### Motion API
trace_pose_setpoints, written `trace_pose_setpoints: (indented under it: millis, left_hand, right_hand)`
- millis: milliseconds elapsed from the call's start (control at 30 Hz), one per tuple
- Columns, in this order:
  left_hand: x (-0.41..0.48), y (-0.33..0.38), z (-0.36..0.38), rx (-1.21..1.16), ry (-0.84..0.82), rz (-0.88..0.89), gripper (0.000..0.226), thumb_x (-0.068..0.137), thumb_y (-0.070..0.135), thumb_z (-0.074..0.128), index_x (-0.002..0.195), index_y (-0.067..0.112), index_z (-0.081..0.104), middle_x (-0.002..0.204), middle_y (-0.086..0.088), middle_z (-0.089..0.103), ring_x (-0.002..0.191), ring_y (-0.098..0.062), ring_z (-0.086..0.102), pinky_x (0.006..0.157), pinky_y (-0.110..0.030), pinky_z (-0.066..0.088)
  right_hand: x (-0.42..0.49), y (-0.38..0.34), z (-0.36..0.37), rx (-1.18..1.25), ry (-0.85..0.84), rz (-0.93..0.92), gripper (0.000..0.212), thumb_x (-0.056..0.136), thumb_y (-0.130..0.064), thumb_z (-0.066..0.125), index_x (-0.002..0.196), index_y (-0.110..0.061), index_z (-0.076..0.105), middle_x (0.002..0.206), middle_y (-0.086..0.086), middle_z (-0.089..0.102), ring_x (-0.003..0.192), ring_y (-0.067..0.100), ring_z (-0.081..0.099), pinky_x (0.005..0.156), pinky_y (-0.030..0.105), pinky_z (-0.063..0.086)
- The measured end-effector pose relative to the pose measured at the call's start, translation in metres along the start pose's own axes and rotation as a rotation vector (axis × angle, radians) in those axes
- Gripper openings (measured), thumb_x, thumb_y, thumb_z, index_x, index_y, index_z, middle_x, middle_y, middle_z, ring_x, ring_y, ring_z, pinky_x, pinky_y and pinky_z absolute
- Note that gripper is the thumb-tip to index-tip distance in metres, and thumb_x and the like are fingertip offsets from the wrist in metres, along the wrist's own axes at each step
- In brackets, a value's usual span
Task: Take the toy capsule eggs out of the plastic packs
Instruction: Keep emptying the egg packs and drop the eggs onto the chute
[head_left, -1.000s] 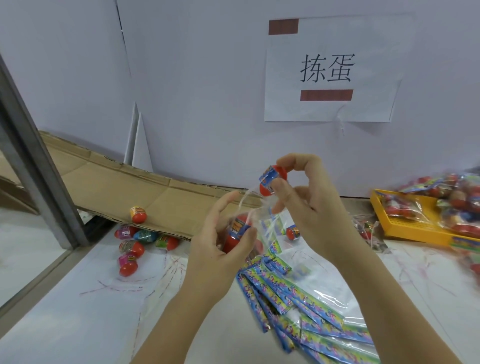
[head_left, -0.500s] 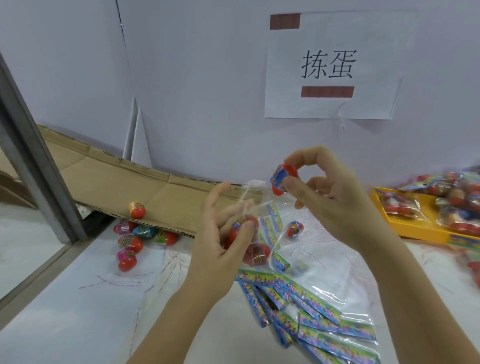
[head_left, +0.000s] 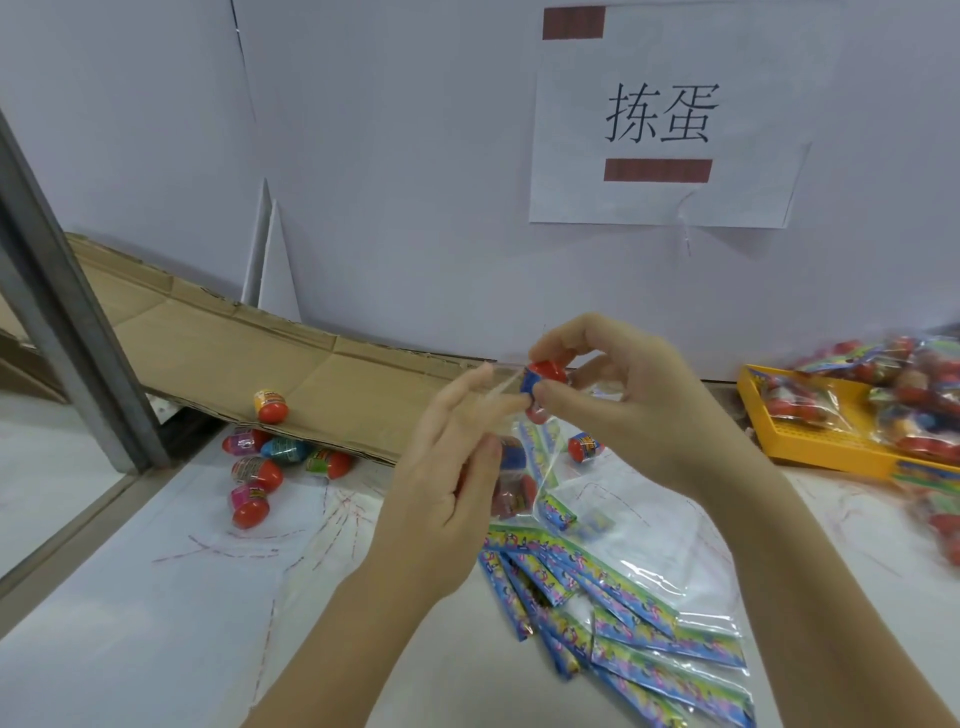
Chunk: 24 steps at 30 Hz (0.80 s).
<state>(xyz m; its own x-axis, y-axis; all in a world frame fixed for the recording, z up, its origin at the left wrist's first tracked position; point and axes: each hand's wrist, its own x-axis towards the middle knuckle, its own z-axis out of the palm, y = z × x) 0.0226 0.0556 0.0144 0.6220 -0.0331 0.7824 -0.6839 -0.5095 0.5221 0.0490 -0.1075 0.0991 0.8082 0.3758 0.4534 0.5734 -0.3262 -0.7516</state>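
My right hand (head_left: 634, 410) pinches a red and blue toy capsule egg (head_left: 546, 378) between thumb and fingers, above the table. Just to its left, my left hand (head_left: 441, 483) holds a clear plastic pack (head_left: 519, 467) with its thumb, and its fingers stretch up to the pack's top edge. Red eggs still show inside the hanging pack. Several loose eggs (head_left: 254, 467) lie at the left by the cardboard. One egg (head_left: 270, 406) rests on the cardboard and another egg (head_left: 584, 447) lies behind the pack.
A heap of flat plastic packs (head_left: 639, 613) with coloured headers lies under my hands. A yellow tray (head_left: 810, 447) at the right holds several full packs (head_left: 914, 395). A sloping cardboard sheet (head_left: 208, 353) and a grey metal post (head_left: 67, 312) stand at the left.
My right hand lifted the egg up and right out of the pack, then came back a little toward my left hand. My left fingers have straightened and shifted right.
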Motion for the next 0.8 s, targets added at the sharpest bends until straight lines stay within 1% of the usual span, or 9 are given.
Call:
trace_pose_setpoints:
  millis: [67,167,233,367,433,567,700,733,800]
  left_hand:
    - [-0.001,0.003,0.000,-0.035,0.010,0.007,0.035,0.097,0.011,0.040,0.124,0.025,0.058,0.138,-0.003,0.051,0.131,-0.005,0.046,0.101,-0.013,0.036]
    - [-0.003,0.004,0.000,-0.075,0.020,-0.052,0.036,0.097,0.020,0.041,0.115,0.050,0.052,0.135,0.027,0.047,0.110,-0.025,0.061,0.091,-0.034,0.048]
    - [-0.003,0.003,0.001,-0.107,0.010,-0.124,0.031,0.098,0.027,0.041,0.109,0.053,0.051,0.134,0.032,0.044,0.106,-0.030,0.065,0.086,-0.045,0.053]
    - [-0.004,0.001,0.003,-0.054,0.004,-0.136,0.019,0.100,0.034,0.041,0.110,0.042,0.055,0.137,0.027,0.043,0.084,0.001,0.066,0.077,-0.024,0.051]
    - [-0.004,0.003,0.004,-0.026,0.018,-0.117,0.022,0.100,0.034,0.041,0.109,0.051,0.053,0.137,0.028,0.043,0.097,-0.002,0.062,0.081,-0.021,0.048]
    - [-0.001,0.005,0.004,-0.046,0.085,-0.159,0.025,0.099,0.038,0.042,0.105,0.060,0.050,0.133,0.035,0.043,0.096,-0.023,0.063,0.077,-0.034,0.049]
    - [0.002,0.004,0.002,-0.090,0.153,-0.203,0.026,0.099,0.028,0.045,0.102,0.052,0.052,0.131,0.025,0.051,0.087,-0.033,0.060,0.073,-0.042,0.044]
    - [0.002,0.006,0.002,-0.109,0.162,-0.204,0.024,0.099,0.026,0.046,0.103,0.049,0.053,0.131,0.021,0.052,0.095,-0.033,0.062,0.076,-0.044,0.046]
    - [0.002,0.010,0.003,-0.243,0.154,-0.207,0.025,0.099,0.020,0.046,0.112,0.040,0.053,0.128,0.013,0.057,0.104,-0.028,0.065,0.081,-0.041,0.053]
  right_hand:
    - [0.000,0.000,0.004,-0.064,0.000,-0.006,0.017,0.081,-0.008,0.070,0.091,-0.021,0.065,0.085,-0.006,0.067,0.074,0.004,0.063,0.066,0.008,0.045]
    - [0.000,-0.002,0.008,-0.110,-0.047,-0.020,0.016,0.080,-0.008,0.070,0.090,-0.020,0.065,0.084,-0.009,0.065,0.083,0.007,0.062,0.061,0.014,0.046]
    - [-0.001,-0.005,0.008,-0.154,-0.066,-0.043,0.014,0.078,-0.010,0.069,0.088,-0.019,0.066,0.083,-0.009,0.065,0.083,0.008,0.060,0.074,0.021,0.048]
    - [-0.003,-0.007,0.009,-0.504,-0.077,-0.100,0.005,0.079,-0.026,0.062,0.082,-0.029,0.061,0.084,-0.011,0.062,0.089,0.008,0.049,0.095,0.036,0.029]
    - [-0.003,-0.008,0.011,-0.531,-0.103,-0.109,0.005,0.081,-0.032,0.058,0.080,-0.030,0.063,0.088,-0.012,0.059,0.094,0.007,0.044,0.094,0.033,0.025]
    - [-0.004,-0.003,0.010,-0.302,-0.022,-0.053,0.029,0.073,-0.059,0.062,0.095,-0.040,0.064,0.105,-0.019,0.044,0.111,0.004,0.038,0.095,0.024,0.028]
    - [-0.001,0.005,0.011,-0.018,-0.031,0.146,0.091,0.054,-0.057,0.085,0.127,-0.056,0.030,0.128,-0.015,0.037,0.116,-0.001,0.043,0.091,0.018,0.042]
    - [0.000,0.008,0.011,0.039,-0.075,0.219,0.092,0.055,-0.051,0.086,0.130,-0.050,0.033,0.129,-0.009,0.044,0.111,0.001,0.051,0.083,0.018,0.046]
    - [0.003,0.012,0.014,0.163,-0.127,0.265,0.060,0.068,-0.029,0.083,0.120,-0.033,0.053,0.114,0.006,0.063,0.086,0.009,0.063,0.061,0.015,0.047]
